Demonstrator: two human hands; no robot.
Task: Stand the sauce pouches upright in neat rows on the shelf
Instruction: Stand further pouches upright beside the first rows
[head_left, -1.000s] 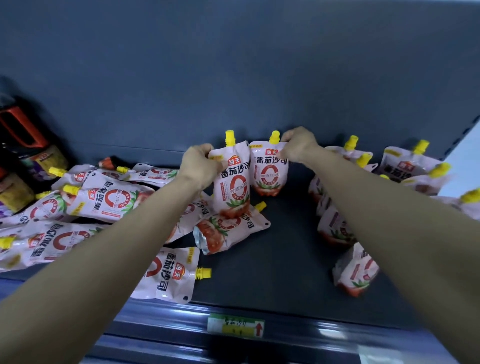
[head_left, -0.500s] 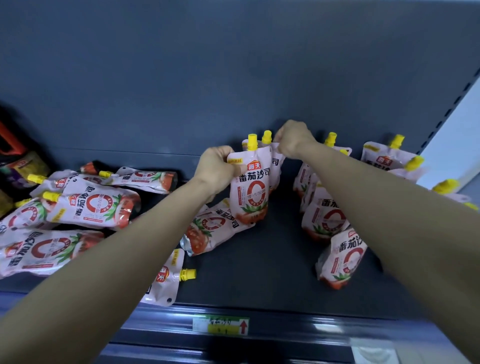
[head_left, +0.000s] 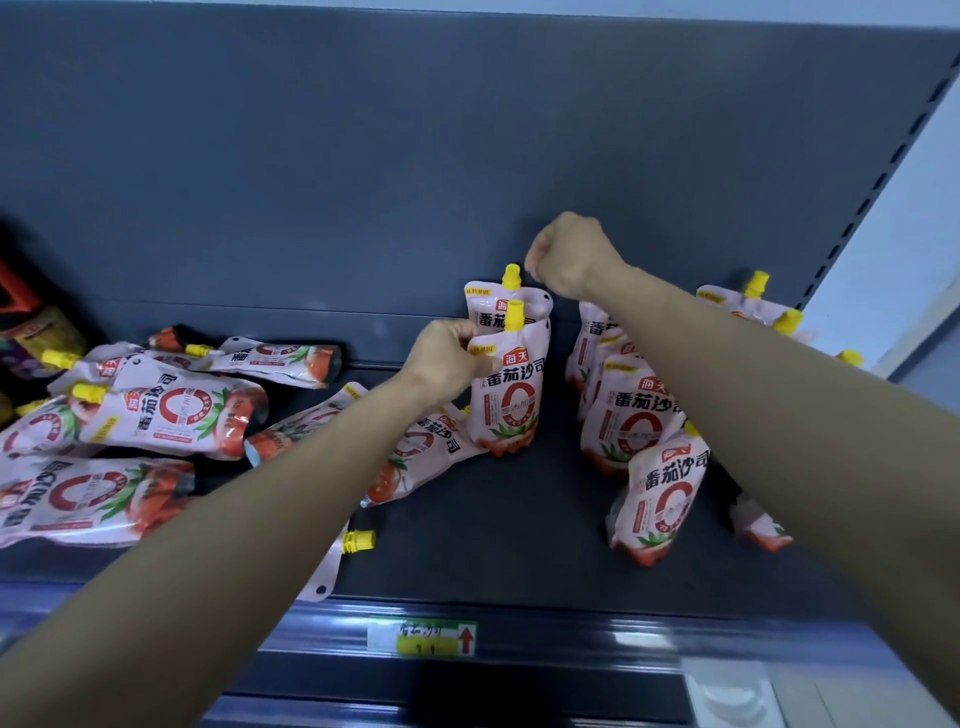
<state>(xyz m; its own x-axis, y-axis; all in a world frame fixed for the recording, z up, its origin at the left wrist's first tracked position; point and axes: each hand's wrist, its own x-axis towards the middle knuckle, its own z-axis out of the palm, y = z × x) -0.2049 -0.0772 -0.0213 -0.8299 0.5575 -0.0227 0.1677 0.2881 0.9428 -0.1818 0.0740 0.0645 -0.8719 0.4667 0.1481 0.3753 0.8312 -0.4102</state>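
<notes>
Centre of the dark grey metal shelf (head_left: 498, 525), a pink tomato-sauce pouch with a yellow screw cap (head_left: 506, 387) stands upright, and the left hand (head_left: 441, 364) pinches its upper left corner between thumb and curled fingers. Right behind it stands a second pink pouch (head_left: 511, 306), only its top and yellow cap showing, the rest hidden by the front one. The right hand (head_left: 571, 257) hovers just above and beside that rear pouch, closed in a loose fist; whether the fingertips touch or hold anything is impossible to tell from this angle. To the right, a row of upright pink pouches (head_left: 631, 415) runs front to back, and the right forearm crosses over them, so several show only as caps or corners. On the left, a heap of the same pouches lying flat (head_left: 171, 410) spills across the shelf, partly under the left forearm; one nearby shows little more than its cap poking out near the front edge. On the shelf's front rail sits a yellow and white price label with a red arrow (head_left: 422, 638), its writing too blurred to read. Dark items at the far left edge are cut off.
</notes>
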